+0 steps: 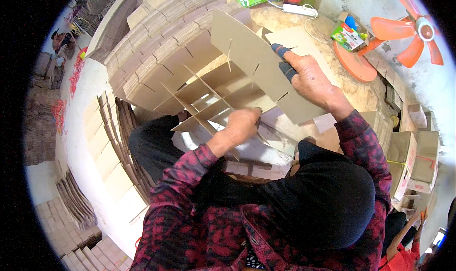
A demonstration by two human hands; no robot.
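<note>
One hand, the left [237,127], is pinching a brown cardboard lattice [211,108], the right hand [311,78] gripping a flat tan slotted cardboard sheet [251,52] at the lattice's right, both probably light, stiff, best edge-held.

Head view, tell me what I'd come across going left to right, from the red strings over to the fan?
Red strings, row of stacked cardboard, left hand on a cardboard grid, right hand holding a slotted cardboard sheet, orange fan.
</note>
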